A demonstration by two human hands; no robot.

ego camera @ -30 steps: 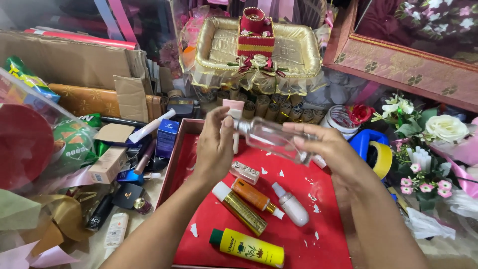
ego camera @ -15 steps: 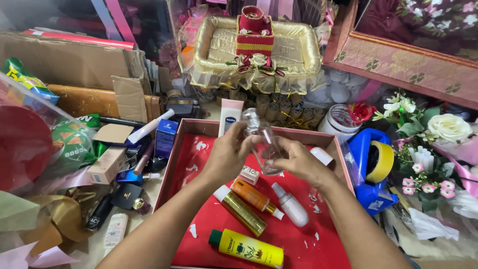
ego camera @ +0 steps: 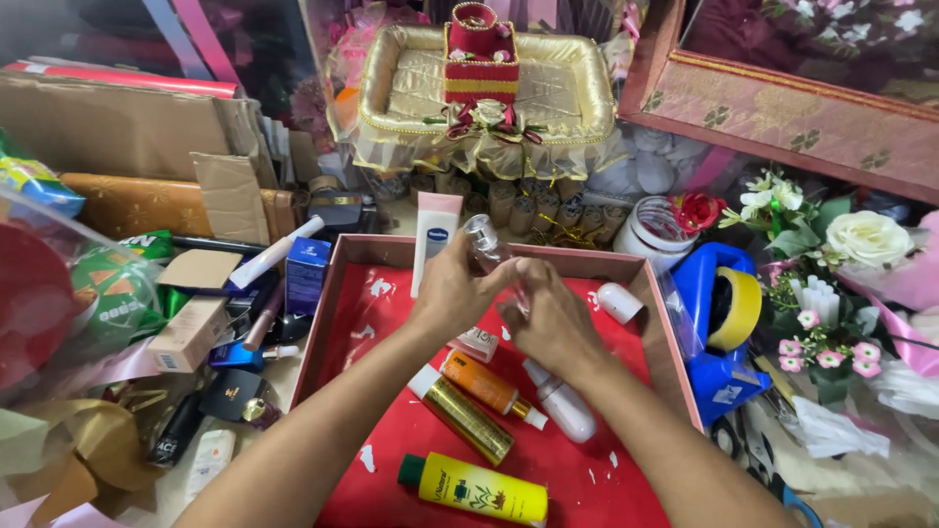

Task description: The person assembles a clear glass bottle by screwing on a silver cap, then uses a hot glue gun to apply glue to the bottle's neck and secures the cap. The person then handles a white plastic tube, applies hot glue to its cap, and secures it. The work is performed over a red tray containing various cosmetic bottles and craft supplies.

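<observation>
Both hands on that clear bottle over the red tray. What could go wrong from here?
1. The clear bottle looks like glass and is held upright by the left hand and right hand; a slipped grip could drop it onto the orange tube and white bottle below.
2. The pink tube leans on the tray wall close to the left hand; a nudge might topple it.

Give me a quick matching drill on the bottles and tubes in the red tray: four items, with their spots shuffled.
Items:
1 clear bottle
2 yellow bottle
3 pale pink tube
4 white roll-on bottle

Spots:
A lying at the tray's near edge
B leaning upright on the far wall
C held in both hands
D lying below the right hand

Pairs: 1-C, 2-A, 3-B, 4-D
</observation>
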